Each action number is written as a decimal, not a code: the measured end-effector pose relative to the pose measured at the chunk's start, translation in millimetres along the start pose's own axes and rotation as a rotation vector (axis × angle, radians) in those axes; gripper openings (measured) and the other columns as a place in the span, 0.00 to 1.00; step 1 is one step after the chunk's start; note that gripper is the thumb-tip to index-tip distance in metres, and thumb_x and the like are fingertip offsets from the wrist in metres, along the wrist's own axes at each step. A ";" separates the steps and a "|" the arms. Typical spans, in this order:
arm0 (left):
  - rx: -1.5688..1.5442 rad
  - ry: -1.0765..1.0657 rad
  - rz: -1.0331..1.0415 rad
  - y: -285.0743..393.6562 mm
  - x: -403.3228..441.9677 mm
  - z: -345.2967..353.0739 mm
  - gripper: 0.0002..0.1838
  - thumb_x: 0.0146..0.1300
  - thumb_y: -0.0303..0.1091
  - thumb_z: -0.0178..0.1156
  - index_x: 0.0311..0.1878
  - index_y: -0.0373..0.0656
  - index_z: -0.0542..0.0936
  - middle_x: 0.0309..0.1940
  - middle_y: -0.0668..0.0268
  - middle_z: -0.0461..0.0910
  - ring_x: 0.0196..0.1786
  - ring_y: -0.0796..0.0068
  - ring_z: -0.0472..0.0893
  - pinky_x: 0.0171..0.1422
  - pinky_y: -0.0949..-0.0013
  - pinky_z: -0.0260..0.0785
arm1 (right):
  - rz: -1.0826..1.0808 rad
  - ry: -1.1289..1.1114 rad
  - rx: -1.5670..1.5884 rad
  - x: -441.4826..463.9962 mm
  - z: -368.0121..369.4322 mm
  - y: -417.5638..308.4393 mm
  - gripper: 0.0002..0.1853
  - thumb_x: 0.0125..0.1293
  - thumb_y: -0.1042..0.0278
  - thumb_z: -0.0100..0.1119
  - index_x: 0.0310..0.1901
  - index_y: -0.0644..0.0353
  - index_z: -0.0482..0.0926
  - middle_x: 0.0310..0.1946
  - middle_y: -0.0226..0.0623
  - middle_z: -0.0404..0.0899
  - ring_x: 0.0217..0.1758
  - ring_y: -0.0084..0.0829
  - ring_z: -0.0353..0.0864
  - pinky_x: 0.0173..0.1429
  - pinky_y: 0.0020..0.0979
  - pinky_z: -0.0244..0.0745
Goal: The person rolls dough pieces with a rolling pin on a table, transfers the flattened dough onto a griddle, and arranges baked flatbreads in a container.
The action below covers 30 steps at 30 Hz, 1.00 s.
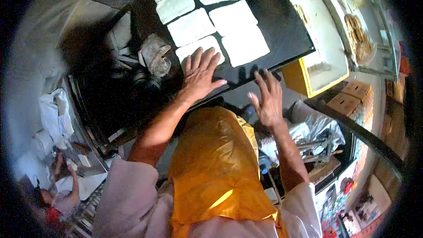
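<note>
Several flat white slabs lie in two rows on a black tray-like surface point(282, 26). My left hand point(202, 74) rests with its fingers spread on the nearest slab of the left row point(211, 46). Just beyond the surface's front edge, my right hand point(268, 99) hangs with its fingers apart and nothing in them. The nearest slab of the right row point(245, 45) lies above and to the left of it, not touching it. A crumpled greyish cloth point(155, 56) sits left of the slabs.
A yellow-rimmed white box point(302, 77) stands to the right, beside a glass-sided case with brown flat pieces point(358, 35). Cardboard boxes point(348, 98) and clear plastic wrapping point(317, 123) are at the right. Another person point(66, 194) is at the lower left.
</note>
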<state>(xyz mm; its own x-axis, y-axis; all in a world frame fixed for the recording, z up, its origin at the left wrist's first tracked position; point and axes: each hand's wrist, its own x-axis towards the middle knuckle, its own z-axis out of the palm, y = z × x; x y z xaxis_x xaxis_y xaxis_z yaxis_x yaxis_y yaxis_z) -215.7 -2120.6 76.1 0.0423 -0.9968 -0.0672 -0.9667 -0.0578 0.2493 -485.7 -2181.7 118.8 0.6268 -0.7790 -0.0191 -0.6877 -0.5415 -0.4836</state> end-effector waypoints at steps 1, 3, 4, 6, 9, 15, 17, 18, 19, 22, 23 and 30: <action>-0.001 0.020 0.012 4.4 3.9 1.3 0.51 0.59 0.64 0.71 0.81 0.53 0.63 0.82 0.63 0.57 0.82 0.47 0.55 0.80 0.38 0.49 | -0.011 0.014 -0.090 16.5 7.2 -2.3 0.36 0.73 0.42 0.60 0.76 0.51 0.69 0.77 0.52 0.63 0.78 0.56 0.62 0.81 0.58 0.55; -0.047 0.053 0.027 10.0 9.8 3.0 0.49 0.59 0.63 0.71 0.80 0.54 0.65 0.81 0.63 0.58 0.81 0.47 0.56 0.79 0.39 0.51 | -0.030 0.009 -0.117 45.8 12.9 -7.3 0.36 0.74 0.40 0.59 0.77 0.50 0.68 0.76 0.53 0.65 0.78 0.56 0.63 0.80 0.57 0.57; -0.058 0.044 0.025 9.2 11.5 3.3 0.49 0.59 0.62 0.71 0.80 0.54 0.65 0.81 0.63 0.59 0.81 0.49 0.56 0.79 0.39 0.51 | -0.050 0.010 -0.130 58.7 14.3 -9.1 0.37 0.73 0.39 0.58 0.76 0.50 0.68 0.76 0.53 0.64 0.78 0.55 0.63 0.80 0.57 0.57; -0.080 0.048 0.034 1.9 13.2 0.8 0.48 0.59 0.61 0.71 0.79 0.54 0.66 0.81 0.63 0.60 0.81 0.51 0.57 0.80 0.39 0.51 | -0.102 0.009 -0.197 76.1 18.2 -9.3 0.39 0.72 0.34 0.57 0.77 0.48 0.68 0.77 0.50 0.64 0.79 0.52 0.63 0.80 0.59 0.57; -0.020 0.072 0.095 -16.0 15.5 -17.7 0.46 0.61 0.60 0.70 0.79 0.52 0.67 0.81 0.63 0.61 0.82 0.51 0.56 0.82 0.37 0.47 | -0.151 -0.078 -0.352 89.4 31.1 2.6 0.40 0.71 0.32 0.55 0.78 0.45 0.66 0.77 0.47 0.64 0.80 0.49 0.62 0.80 0.62 0.55; -0.130 0.036 0.191 -20.8 36.9 -14.1 0.47 0.60 0.61 0.70 0.79 0.53 0.67 0.80 0.63 0.62 0.82 0.55 0.57 0.84 0.38 0.43 | -0.068 -0.056 -0.320 101.7 20.6 13.4 0.41 0.71 0.31 0.57 0.76 0.51 0.69 0.76 0.47 0.65 0.81 0.50 0.62 0.81 0.62 0.53; -0.095 0.094 0.212 -20.7 56.2 -17.4 0.47 0.63 0.64 0.66 0.80 0.49 0.66 0.82 0.60 0.60 0.84 0.54 0.55 0.84 0.36 0.41 | -0.040 -0.025 -0.229 93.7 10.0 4.2 0.39 0.72 0.36 0.59 0.74 0.56 0.69 0.76 0.50 0.64 0.80 0.54 0.61 0.82 0.59 0.53; -0.084 0.102 0.196 -22.0 68.1 -12.5 0.48 0.63 0.66 0.64 0.80 0.46 0.65 0.82 0.58 0.59 0.85 0.54 0.54 0.84 0.35 0.40 | -0.039 0.014 -0.183 85.5 11.6 5.5 0.39 0.71 0.35 0.59 0.74 0.56 0.70 0.74 0.52 0.66 0.79 0.54 0.62 0.81 0.61 0.53; -0.071 0.109 0.180 -25.3 80.6 -6.9 0.50 0.64 0.68 0.62 0.80 0.44 0.64 0.82 0.57 0.58 0.85 0.54 0.53 0.84 0.34 0.39 | -0.039 0.054 -0.134 76.1 14.9 7.0 0.39 0.71 0.34 0.59 0.73 0.55 0.71 0.71 0.55 0.68 0.77 0.55 0.63 0.81 0.63 0.53; -0.038 -0.019 0.139 -34.3 106.7 -4.4 0.50 0.65 0.69 0.60 0.82 0.46 0.61 0.84 0.58 0.56 0.86 0.56 0.51 0.85 0.34 0.36 | 0.051 0.014 -0.086 43.1 9.6 0.1 0.39 0.72 0.38 0.60 0.77 0.51 0.66 0.76 0.54 0.63 0.80 0.55 0.60 0.82 0.61 0.49; -0.056 -0.104 0.112 -34.1 110.7 -15.1 0.50 0.65 0.68 0.61 0.83 0.50 0.60 0.85 0.61 0.53 0.87 0.58 0.47 0.87 0.35 0.33 | 0.077 0.012 -0.056 28.3 11.3 1.4 0.39 0.71 0.40 0.61 0.78 0.51 0.66 0.76 0.53 0.62 0.80 0.55 0.60 0.83 0.60 0.49; 0.103 0.045 -0.051 -103.8 59.5 -29.7 0.52 0.65 0.63 0.67 0.84 0.50 0.56 0.85 0.60 0.51 0.87 0.55 0.49 0.84 0.33 0.41 | 0.214 -0.113 0.096 -52.9 23.2 -5.4 0.40 0.71 0.44 0.64 0.80 0.50 0.62 0.79 0.53 0.59 0.79 0.57 0.59 0.81 0.56 0.54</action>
<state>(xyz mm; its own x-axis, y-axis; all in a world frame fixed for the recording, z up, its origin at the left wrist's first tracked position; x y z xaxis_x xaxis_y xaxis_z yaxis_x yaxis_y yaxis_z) -105.3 -2175.5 74.9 0.1015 -0.9943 -0.0337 -0.9837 -0.1054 0.1455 -506.7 -2130.3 102.1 0.5112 -0.8295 -0.2249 -0.7747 -0.3314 -0.5384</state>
